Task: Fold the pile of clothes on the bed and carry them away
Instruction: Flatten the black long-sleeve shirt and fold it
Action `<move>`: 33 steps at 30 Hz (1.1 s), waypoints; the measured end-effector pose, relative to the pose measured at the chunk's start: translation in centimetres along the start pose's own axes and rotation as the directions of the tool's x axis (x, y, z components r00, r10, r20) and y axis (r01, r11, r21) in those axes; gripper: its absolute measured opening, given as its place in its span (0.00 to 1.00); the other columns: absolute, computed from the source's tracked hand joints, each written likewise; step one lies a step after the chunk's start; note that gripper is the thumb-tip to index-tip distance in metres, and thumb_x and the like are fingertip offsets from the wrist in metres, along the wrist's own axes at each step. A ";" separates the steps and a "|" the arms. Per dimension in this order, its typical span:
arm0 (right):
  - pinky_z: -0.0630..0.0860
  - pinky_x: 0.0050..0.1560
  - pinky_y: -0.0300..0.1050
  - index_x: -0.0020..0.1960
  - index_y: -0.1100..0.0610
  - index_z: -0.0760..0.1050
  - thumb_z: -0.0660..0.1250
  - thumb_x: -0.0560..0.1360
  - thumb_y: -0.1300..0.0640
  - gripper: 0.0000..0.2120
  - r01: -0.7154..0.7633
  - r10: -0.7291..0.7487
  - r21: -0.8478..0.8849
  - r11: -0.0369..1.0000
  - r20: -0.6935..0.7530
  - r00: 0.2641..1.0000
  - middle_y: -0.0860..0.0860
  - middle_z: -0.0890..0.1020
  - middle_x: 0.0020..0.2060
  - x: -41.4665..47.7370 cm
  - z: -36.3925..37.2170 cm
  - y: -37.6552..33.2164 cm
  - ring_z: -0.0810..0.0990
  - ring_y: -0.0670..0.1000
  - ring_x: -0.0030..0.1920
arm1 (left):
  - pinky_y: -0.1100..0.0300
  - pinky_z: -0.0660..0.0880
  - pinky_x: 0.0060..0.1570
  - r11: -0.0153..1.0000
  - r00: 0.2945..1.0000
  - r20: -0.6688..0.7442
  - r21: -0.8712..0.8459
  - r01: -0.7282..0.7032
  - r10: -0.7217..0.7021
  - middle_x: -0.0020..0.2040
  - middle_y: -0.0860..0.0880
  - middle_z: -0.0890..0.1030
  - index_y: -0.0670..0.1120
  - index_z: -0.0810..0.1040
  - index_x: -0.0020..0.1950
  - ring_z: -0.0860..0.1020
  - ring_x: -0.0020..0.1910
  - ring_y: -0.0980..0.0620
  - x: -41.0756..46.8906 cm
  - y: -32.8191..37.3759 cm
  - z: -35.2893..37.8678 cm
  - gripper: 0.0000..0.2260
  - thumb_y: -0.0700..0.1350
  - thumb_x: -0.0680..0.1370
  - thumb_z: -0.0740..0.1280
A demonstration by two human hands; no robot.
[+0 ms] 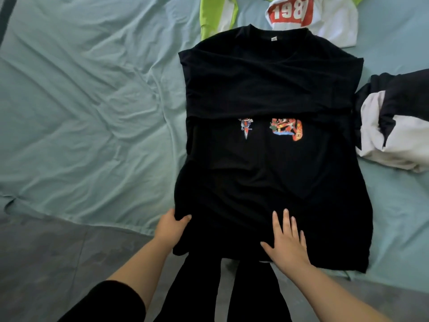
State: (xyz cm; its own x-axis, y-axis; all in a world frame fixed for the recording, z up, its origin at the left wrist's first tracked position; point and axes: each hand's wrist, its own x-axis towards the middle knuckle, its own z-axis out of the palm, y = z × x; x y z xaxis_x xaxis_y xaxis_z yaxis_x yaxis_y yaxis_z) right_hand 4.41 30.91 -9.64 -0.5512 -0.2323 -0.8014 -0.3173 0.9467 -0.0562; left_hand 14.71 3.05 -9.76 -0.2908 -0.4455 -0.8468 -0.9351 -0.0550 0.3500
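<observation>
The black T-shirt seemed light and limp. The left hand pinched its seven-o'clock hem corner; the right hand pressed flat, fingers straight. Both hem corners looked the best hold.

Black shirt covers fingers of left hand.

Soft, flat daylight lies over everything, with no hard shadows; only the creases in the sheet carry faint grey shading. My black shirt swallows the light (its folds barely read), while the white tee at the top is close to washed out. The floor is dim. My right hand looks slightly soft at the fingertips. The wide lens bows the edges, and the upper left corner goes dark.
</observation>
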 end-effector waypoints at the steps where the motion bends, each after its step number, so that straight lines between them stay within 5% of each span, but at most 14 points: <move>1: 0.45 0.76 0.54 0.77 0.49 0.33 0.57 0.78 0.41 0.40 0.047 -0.048 -0.029 0.998 -0.033 0.998 0.51 0.33 0.77 -0.5 0.0 -1.1 0.37 0.52 0.77 | 0.49 0.77 0.56 0.999 0.998 0.065 -0.029 0.024 -0.022 0.56 0.45 0.82 0.44 0.75 0.64 0.80 0.54 0.45 -0.1 -0.3 -0.2 0.17 0.46 0.77 0.70; 5: 0.44 0.76 0.49 0.78 0.46 0.39 0.58 0.79 0.47 0.36 0.283 -0.284 -0.091 0.955 -0.004 0.959 0.48 0.38 0.78 -2.7 1.3 -5.0 0.40 0.48 0.78 | 0.54 0.78 0.50 0.980 0.981 0.189 -0.181 0.080 -0.045 0.53 0.47 0.82 0.44 0.76 0.64 0.81 0.51 0.48 -1.5 -2.1 -0.6 0.15 0.46 0.79 0.68; 10: 0.49 0.76 0.49 0.79 0.45 0.45 0.60 0.79 0.50 0.34 0.283 -0.293 0.093 0.955 0.111 0.950 0.46 0.40 0.78 -3.9 3.5 -7.4 0.42 0.48 0.78 | 0.55 0.77 0.49 0.989 0.999 0.030 -0.146 -0.026 0.031 0.51 0.52 0.82 0.48 0.77 0.63 0.80 0.49 0.53 -2.6 -5.1 -1.1 0.13 0.49 0.80 0.65; 12: 0.60 0.74 0.49 0.76 0.49 0.59 0.62 0.79 0.49 0.27 0.263 -0.274 0.282 0.923 0.000 0.962 0.47 0.54 0.77 -4.1 3.8 -7.4 0.55 0.50 0.76 | 0.54 0.77 0.49 0.987 0.999 -0.006 -0.158 -0.042 0.042 0.49 0.52 0.82 0.47 0.77 0.61 0.80 0.48 0.52 -2.6 -5.6 -1.1 0.13 0.50 0.79 0.67; 14: 0.73 0.59 0.47 0.59 0.54 0.76 0.64 0.78 0.47 0.14 0.155 -0.140 0.509 0.847 -0.067 0.988 0.50 0.75 0.59 -4.7 4.2 -7.0 0.75 0.50 0.59 | 0.54 0.78 0.47 0.963 0.999 0.048 -0.268 0.014 -0.001 0.49 0.50 0.83 0.47 0.78 0.59 0.82 0.48 0.50 -3.0 -5.5 -1.0 0.14 0.50 0.76 0.71; 16: 0.74 0.48 0.49 0.42 0.55 0.75 0.66 0.76 0.44 0.14 -0.137 0.026 0.782 0.608 0.153 0.988 0.50 0.77 0.40 -5.6 4.6 -6.5 0.77 0.49 0.40 | 0.53 0.80 0.47 0.947 0.984 0.161 -0.300 0.116 -0.069 0.50 0.49 0.83 0.49 0.78 0.57 0.82 0.49 0.48 -3.8 -5.7 -0.7 0.15 0.51 0.73 0.74; 19: 0.74 0.54 0.49 0.50 0.59 0.75 0.64 0.74 0.38 0.23 -0.564 -0.066 0.809 0.168 0.580 0.812 0.53 0.81 0.48 -6.2 5.4 -6.4 0.80 0.52 0.51 | 0.56 0.77 0.45 0.958 0.961 0.250 -0.226 0.175 -0.116 0.52 0.48 0.82 0.49 0.78 0.56 0.80 0.51 0.47 -5.1 -6.4 -0.7 0.14 0.49 0.73 0.74; 22: 0.66 0.67 0.52 0.65 0.58 0.69 0.64 0.75 0.39 0.27 -0.578 -0.174 0.748 -0.325 0.554 0.814 0.54 0.77 0.61 -5.1 5.7 -6.3 0.74 0.55 0.66 | 0.58 0.77 0.43 0.925 0.964 0.248 -0.335 0.177 -0.095 0.53 0.49 0.82 0.48 0.78 0.55 0.79 0.52 0.50 -6.0 -7.1 -1.5 0.10 0.47 0.75 0.72; 25: 0.72 0.62 0.51 0.67 0.59 0.72 0.69 0.74 0.46 0.26 -0.391 -0.064 0.566 -0.726 0.510 0.858 0.55 0.80 0.57 -3.9 4.8 -4.5 0.76 0.56 0.62 | 0.53 0.79 0.46 0.851 0.969 0.223 -0.485 0.201 -0.102 0.56 0.45 0.81 0.46 0.78 0.55 0.80 0.54 0.46 -6.4 -8.1 -2.1 0.07 0.42 0.78 0.69; 28: 0.74 0.62 0.52 0.67 0.58 0.73 0.70 0.74 0.48 0.25 -0.224 0.047 0.467 -0.856 0.500 0.865 0.58 0.78 0.62 -3.1 4.0 0.7 0.77 0.57 0.61 | 0.54 0.78 0.43 0.778 0.977 0.137 -0.592 0.212 -0.163 0.56 0.43 0.80 0.45 0.77 0.56 0.81 0.51 0.45 -6.2 -8.5 -1.5 0.07 0.41 0.78 0.68; 33: 0.74 0.61 0.46 0.68 0.55 0.71 0.68 0.76 0.51 0.22 -0.127 0.224 0.583 -0.803 0.492 0.841 0.53 0.77 0.65 -2.4 3.9 9.4 0.77 0.52 0.63 | 0.55 0.74 0.54 0.457 0.949 0.236 -0.835 0.308 -0.209 0.56 0.46 0.82 0.47 0.76 0.60 0.79 0.56 0.50 -6.2 -7.8 4.3 0.20 0.56 0.73 0.71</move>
State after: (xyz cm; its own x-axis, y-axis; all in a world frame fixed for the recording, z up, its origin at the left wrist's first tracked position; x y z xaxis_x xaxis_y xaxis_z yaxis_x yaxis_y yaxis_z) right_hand 5.74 41.24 -10.53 -0.1554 0.1264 -0.9797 0.7744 -0.6002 -0.2003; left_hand 22.93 10.11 -9.00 -0.1281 -0.2008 -0.9712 -0.3475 -0.9081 0.2335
